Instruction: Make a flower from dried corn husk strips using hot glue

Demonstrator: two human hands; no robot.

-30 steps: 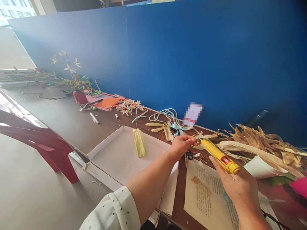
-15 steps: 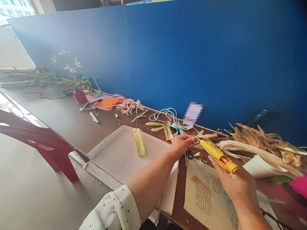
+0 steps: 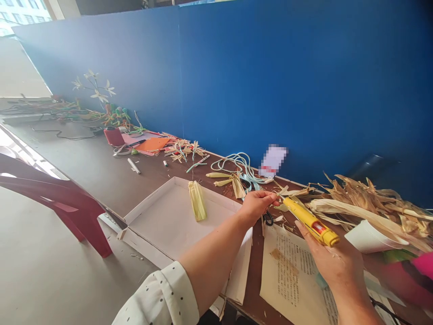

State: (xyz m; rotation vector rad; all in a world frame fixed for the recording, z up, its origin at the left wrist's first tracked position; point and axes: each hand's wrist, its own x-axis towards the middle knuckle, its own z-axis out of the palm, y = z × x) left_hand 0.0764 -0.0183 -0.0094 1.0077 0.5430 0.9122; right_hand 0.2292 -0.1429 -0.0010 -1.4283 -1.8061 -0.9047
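My right hand (image 3: 341,264) is wrapped around a yellow hot glue gun (image 3: 309,220), whose metal nozzle points at my left fingertips. With thumb and fingers pinched together, my left hand (image 3: 257,203) is closed right at the nozzle. What it holds is too small to make out. Below my left wrist is an open white cardboard box (image 3: 158,221) with a folded pale-green corn husk (image 3: 197,201) lying in it. Just beyond my left hand are husk pieces (image 3: 238,187), and black-handled scissors (image 3: 268,219) show partly beneath it.
Dry corn husks (image 3: 367,201) and a white cup (image 3: 375,237) on its side are at the right. A printed sheet (image 3: 280,266) lies under my right arm. Light-blue cord (image 3: 233,159) runs along the blue partition (image 3: 270,81). A dark red chair (image 3: 81,216) stands left.
Both hands and the glue gun hold nearly the same position. The whole view has shifted very slightly.
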